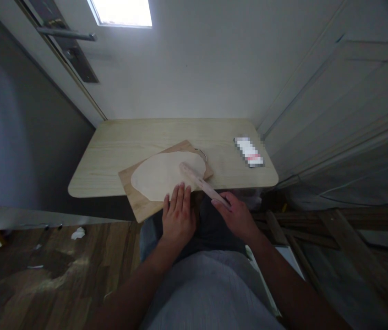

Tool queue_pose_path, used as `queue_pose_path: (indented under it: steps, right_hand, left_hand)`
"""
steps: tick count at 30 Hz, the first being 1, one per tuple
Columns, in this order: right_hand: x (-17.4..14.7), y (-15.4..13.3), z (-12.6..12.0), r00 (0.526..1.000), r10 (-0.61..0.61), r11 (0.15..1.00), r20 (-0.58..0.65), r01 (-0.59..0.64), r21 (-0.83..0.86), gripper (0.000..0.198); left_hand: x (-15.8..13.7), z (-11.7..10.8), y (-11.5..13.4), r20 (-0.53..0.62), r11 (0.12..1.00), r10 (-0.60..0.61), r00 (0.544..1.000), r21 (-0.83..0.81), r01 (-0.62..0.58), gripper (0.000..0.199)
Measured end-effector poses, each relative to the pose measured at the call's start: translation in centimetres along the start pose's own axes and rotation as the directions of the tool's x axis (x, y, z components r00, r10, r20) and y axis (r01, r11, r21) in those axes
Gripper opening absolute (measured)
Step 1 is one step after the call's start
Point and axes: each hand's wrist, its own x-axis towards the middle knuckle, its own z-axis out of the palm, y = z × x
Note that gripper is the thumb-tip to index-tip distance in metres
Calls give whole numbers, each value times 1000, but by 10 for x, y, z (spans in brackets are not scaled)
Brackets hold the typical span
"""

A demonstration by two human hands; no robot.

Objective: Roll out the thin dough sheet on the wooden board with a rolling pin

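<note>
A thin oval sheet of dough lies flat on a wooden cutting board, which is set at a slant and juts over the near edge of the table. My left hand rests with its fingers stretched out on the near edge of the dough. In my right hand is one end of a pale wooden rolling pin. The pin's far end lies over the right part of the dough. A metal ring handle shows at the board's far right corner.
The light wooden table stands against a white door with a metal handle. A phone with a blurred screen lies at the table's right. Wooden frame pieces are at the right, and a crumpled white scrap lies on the floor.
</note>
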Motion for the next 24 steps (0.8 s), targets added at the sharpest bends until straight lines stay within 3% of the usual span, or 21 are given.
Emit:
queue_pose_path:
  steps: [4, 7, 13, 16, 19, 24]
  right_hand:
    - [-2, 4, -2, 1000, 2, 1000, -21, -2, 24, 39]
    - [-5, 9, -3, 999, 13, 999, -29, -11, 48, 42]
    - [5, 18, -3, 998, 41, 987, -40, -34, 156, 46]
    - [21, 16, -1, 998, 23, 976, -60, -9, 217, 47]
    - [40, 14, 1, 995, -12, 974, -97, 33, 225, 45]
    - [56, 7, 1, 987, -33, 986, -158, 58, 158, 41]
  left_hand:
    - [10, -17, -2, 79, 999, 33, 996, -24, -31, 64]
    - [18, -34, -23, 98, 999, 36, 995, -31, -33, 52]
    - [57, -48, -96, -37, 983, -179, 983, 46, 180, 55]
    - [83, -44, -120, -18, 959, -277, 961, 64, 278, 62]
    - [101, -38, -125, 29, 955, -297, 954, 17, 297, 62]
    - [115, -34, -118, 8, 979, -198, 980, -47, 198, 57]
